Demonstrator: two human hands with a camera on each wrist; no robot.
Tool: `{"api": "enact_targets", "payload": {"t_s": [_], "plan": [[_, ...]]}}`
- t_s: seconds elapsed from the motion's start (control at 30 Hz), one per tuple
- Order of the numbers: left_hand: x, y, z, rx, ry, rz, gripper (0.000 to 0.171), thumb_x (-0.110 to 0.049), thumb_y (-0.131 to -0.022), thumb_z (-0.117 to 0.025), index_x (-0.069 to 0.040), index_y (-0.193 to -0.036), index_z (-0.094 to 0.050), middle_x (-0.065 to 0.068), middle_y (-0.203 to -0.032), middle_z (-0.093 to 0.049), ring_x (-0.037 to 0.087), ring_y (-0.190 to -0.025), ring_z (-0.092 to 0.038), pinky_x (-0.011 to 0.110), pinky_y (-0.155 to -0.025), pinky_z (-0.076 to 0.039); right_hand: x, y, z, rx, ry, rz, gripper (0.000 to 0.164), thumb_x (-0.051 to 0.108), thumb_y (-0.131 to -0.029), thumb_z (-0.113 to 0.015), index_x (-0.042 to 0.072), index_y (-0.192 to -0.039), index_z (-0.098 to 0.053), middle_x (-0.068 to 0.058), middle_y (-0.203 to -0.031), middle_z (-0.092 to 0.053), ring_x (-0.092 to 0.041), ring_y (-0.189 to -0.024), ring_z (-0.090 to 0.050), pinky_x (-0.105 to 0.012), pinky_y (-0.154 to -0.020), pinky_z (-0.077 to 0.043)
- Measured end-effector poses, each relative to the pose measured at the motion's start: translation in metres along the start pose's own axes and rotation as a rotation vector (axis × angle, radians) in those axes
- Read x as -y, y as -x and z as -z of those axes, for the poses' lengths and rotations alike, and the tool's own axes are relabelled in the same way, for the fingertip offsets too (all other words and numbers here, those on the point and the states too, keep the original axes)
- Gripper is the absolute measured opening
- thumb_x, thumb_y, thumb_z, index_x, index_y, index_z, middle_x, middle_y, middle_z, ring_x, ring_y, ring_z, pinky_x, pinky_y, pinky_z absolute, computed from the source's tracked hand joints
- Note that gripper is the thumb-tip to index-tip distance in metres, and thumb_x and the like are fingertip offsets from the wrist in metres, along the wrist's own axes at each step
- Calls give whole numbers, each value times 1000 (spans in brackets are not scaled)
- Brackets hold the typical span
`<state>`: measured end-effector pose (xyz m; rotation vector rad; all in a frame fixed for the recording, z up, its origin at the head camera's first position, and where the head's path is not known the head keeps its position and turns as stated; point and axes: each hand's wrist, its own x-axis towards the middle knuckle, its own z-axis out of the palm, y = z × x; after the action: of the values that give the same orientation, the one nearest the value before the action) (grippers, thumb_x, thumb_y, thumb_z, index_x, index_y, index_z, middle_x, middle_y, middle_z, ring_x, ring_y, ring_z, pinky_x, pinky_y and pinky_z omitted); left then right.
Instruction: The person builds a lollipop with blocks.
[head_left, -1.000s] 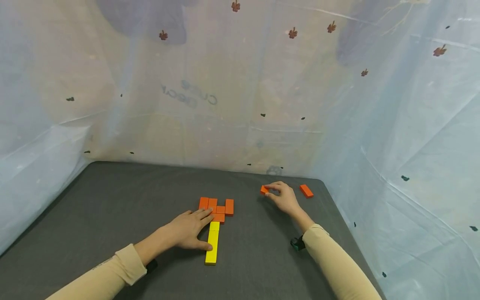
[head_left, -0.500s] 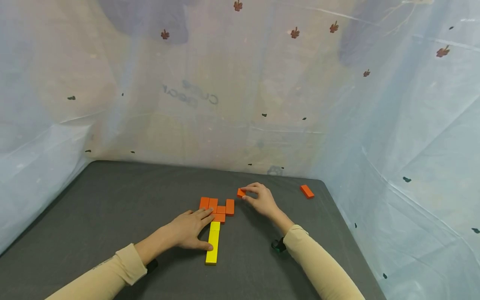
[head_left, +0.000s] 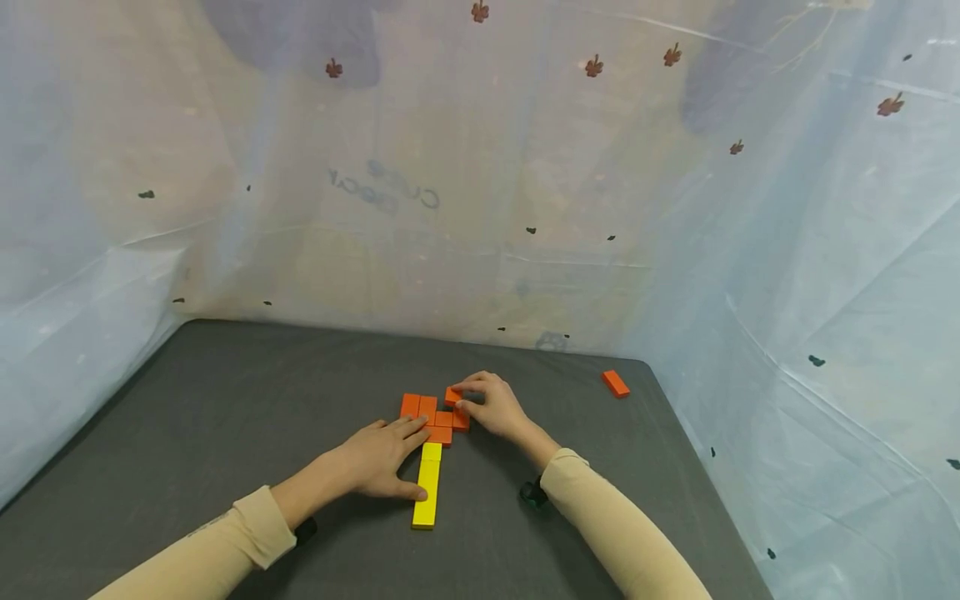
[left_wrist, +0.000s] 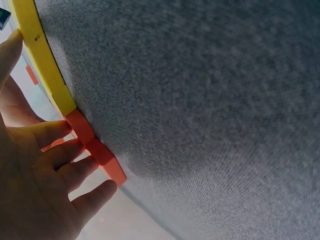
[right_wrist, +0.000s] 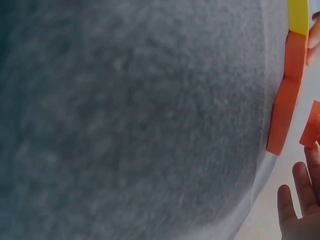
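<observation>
Several flat orange blocks lie side by side on a dark grey table, and a strip of yellow blocks runs from them toward the person. The left hand rests at their left, fingertips on the orange blocks and thumb at the yellow strip. In the left wrist view its spread fingers touch the edge of the orange row. The right hand pinches an orange block between thumb and fingers at the group's far right. The right wrist view shows this held block apart from the row's edge.
One loose orange block lies near the far right corner of the dark table. A translucent plastic sheet with leaf prints hangs behind the table and along its sides.
The right hand has carried the orange block leftward from the right part of the table to the orange group. The left hand stays in place on the blocks.
</observation>
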<state>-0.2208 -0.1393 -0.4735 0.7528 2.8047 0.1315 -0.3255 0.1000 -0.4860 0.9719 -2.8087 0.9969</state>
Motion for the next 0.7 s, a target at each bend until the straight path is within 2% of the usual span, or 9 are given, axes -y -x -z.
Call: {"api": "enact_targets", "payload": {"t_s": [0.47, 0.7], "plan": [[1, -1, -3, 10, -18, 9, 103, -82, -84, -61, -17, -162, -41, 5, -170, -31, 29, -154, -34, 57, -119, -34, 11, -8, -8, 46, 80, -14, 31, 22, -101, -71, 16, -132, -74, -7, -131, -64, -28, -122, -58, -50, -105, -48], [0, 1, -2, -2, -24, 1, 103, -81, -85, -62, -14, -161, -42, 8, -169, -32, 31, -153, -34, 58, -119, -35, 12, -8, -10, 65, 83, -27, 31, 21, -101, -71, 16, -132, -74, -7, -130, -64, -29, -122, -58, -50, -105, -48]]}}
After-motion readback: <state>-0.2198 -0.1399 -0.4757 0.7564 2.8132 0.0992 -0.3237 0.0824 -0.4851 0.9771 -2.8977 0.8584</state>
